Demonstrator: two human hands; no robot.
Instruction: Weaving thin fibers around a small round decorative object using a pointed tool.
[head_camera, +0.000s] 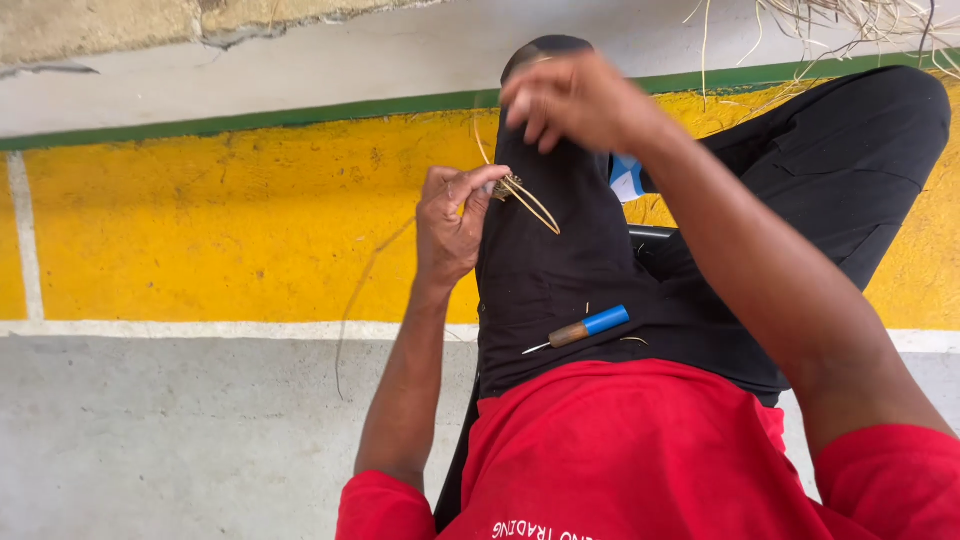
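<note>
Two thin straw strands (530, 203) run from the pinched fingertips (487, 183) of the left hand (452, 222), slanting down and to the right across the black trousers (560, 270). One awl (585, 328) with a blue and wooden handle lies on the thigh well below the fingers, its metal tip pointing left. The left hand is upright with its forearm rising from below and fingers closed on the strands, while the right hand (575, 100) hovers just above with fingers curled downward, holding nothing I can make out.
</note>
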